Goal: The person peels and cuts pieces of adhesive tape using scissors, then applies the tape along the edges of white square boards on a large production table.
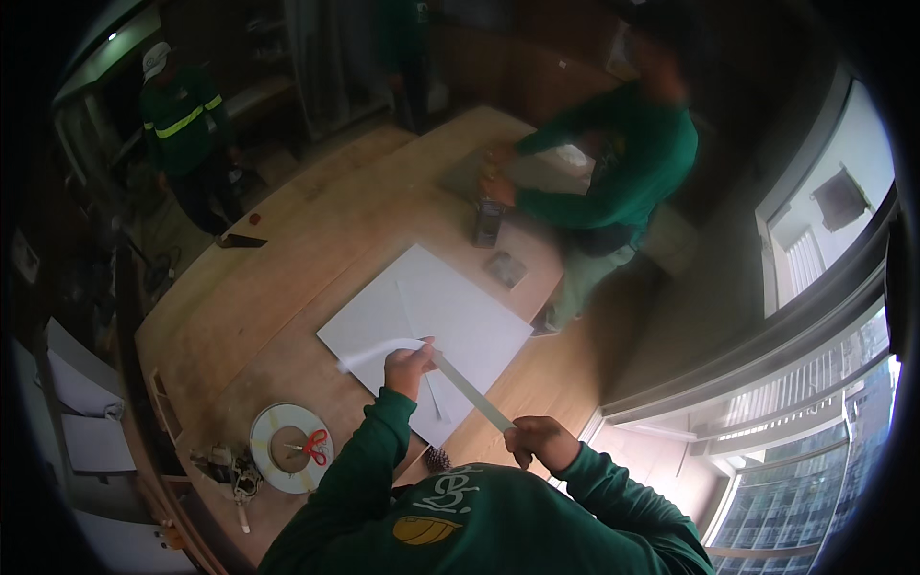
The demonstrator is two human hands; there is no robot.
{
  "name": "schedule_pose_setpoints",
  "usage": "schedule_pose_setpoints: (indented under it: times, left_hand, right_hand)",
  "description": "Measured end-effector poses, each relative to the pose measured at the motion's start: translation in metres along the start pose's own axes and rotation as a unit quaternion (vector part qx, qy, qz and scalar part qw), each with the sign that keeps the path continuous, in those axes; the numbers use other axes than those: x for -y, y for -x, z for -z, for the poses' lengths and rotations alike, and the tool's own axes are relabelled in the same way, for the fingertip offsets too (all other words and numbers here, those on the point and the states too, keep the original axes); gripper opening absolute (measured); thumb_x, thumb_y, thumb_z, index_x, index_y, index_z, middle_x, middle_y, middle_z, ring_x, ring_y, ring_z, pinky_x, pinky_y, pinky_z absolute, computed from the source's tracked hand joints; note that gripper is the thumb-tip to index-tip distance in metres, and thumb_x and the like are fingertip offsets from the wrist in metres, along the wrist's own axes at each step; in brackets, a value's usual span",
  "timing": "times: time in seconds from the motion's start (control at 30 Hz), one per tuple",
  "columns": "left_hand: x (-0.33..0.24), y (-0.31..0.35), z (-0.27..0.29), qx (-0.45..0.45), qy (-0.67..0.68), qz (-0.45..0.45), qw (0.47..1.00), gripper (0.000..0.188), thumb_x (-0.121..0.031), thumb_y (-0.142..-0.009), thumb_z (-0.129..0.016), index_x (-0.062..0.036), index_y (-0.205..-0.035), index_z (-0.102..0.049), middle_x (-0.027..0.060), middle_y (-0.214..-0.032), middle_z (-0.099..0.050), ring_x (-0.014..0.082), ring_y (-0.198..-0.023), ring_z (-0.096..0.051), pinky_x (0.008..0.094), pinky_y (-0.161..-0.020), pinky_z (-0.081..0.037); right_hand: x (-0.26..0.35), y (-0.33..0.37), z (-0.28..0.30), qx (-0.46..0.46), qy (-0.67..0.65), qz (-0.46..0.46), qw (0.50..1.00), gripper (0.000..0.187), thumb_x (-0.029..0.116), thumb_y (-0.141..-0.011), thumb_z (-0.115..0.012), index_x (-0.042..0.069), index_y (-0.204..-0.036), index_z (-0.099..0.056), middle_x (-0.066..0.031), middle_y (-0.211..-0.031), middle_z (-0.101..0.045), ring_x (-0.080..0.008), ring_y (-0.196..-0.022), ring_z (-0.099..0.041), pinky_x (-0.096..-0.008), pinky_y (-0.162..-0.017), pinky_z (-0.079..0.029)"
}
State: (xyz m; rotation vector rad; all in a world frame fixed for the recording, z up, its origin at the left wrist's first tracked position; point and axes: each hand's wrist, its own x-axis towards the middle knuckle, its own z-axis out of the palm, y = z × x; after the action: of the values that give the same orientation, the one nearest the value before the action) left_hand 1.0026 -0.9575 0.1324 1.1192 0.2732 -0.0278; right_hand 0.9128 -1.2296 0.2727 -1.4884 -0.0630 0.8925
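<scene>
A long, thin white strip [472, 392] is stretched between my two hands above the white panel [460, 292]. My left hand [410, 368] pinches it over the panel's near part, and its blurred free end trails off to the left. My right hand [542, 442] is closed around the strip, just off the panel's near right side. Another narrow white strip [406, 305] lies flat on the panel. To the left of my left forearm lies a flat white roll [261, 443], with red-handled scissors [314, 447] resting on it.
The wooden table [259, 297] bears a power tool [238, 470] by the roll and a dark box-shaped thing [489, 222]. A co-worker [613, 163] in green leans over the far right side, hands near that thing. Another person [187, 125] stands far left. Windows [815, 479] line the right.
</scene>
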Motion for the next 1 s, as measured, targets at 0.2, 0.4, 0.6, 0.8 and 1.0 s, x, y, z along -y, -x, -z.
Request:
schedule_pose_setpoints:
  times: [0.2,0.4,0.6,0.8,1.0]
  left_hand:
    - [-0.015,-0.041,0.068,-0.076,-0.001,-0.043,0.996,0.030,-0.014,-0.092,-0.061,0.0069,-0.114,-0.062,0.0072,-0.091,-0.064,0.0151,-0.076,-0.063,0.0335,-0.073,-0.057]
    - [-0.031,-0.056,0.106,-0.153,0.003,-0.086,0.984,0.026,-0.016,-0.089,-0.066,0.0034,-0.106,-0.067,0.0033,-0.081,-0.063,0.0119,-0.067,-0.058,0.0294,-0.066,-0.055]
    - [-0.032,-0.067,0.162,-0.211,-0.030,-0.117,0.970,0.024,-0.018,-0.089,-0.068,-0.0008,-0.105,-0.069,0.0004,-0.077,-0.062,0.0099,-0.066,-0.057,0.0273,-0.064,-0.054]
    - [-0.026,-0.069,0.177,-0.227,-0.032,-0.127,0.965,0.023,-0.019,-0.090,-0.066,0.0001,-0.103,-0.068,0.0016,-0.077,-0.062,0.0108,-0.065,-0.057,0.0288,-0.063,-0.054]
    - [-0.018,-0.075,0.221,-0.211,0.153,-0.072,0.963,0.036,-0.033,-0.093,-0.060,-0.0011,-0.108,-0.065,0.0049,-0.089,-0.063,0.0177,-0.080,-0.060,0.0364,-0.077,-0.052]
  right_hand:
    - [0.030,0.012,-0.007,0.040,0.043,-0.022,0.998,0.024,0.019,-0.098,-0.052,-0.001,-0.090,-0.062,-0.0047,-0.074,-0.058,-0.0133,-0.062,-0.056,-0.0270,-0.059,-0.046]
    - [0.046,0.027,0.008,0.082,0.074,-0.024,0.994,0.019,0.013,-0.096,-0.052,-0.002,-0.098,-0.063,-0.0095,-0.087,-0.066,-0.0174,-0.074,-0.064,-0.0291,-0.068,-0.052]
    - [0.062,0.028,0.010,0.094,0.097,-0.051,0.989,0.016,0.012,-0.093,-0.055,-0.001,-0.096,-0.064,-0.0082,-0.084,-0.067,-0.0167,-0.071,-0.064,-0.0274,-0.065,-0.052]
    - [0.075,0.028,0.007,0.104,0.153,-0.046,0.982,0.016,0.016,-0.091,-0.056,0.003,-0.089,-0.066,-0.0039,-0.071,-0.060,-0.0129,-0.063,-0.058,-0.0254,-0.059,-0.046]
    - [0.073,0.017,0.007,0.098,0.173,-0.021,0.980,0.016,0.012,-0.092,-0.054,0.001,-0.084,-0.062,-0.0046,-0.064,-0.056,-0.0131,-0.061,-0.056,-0.0267,-0.057,-0.044]
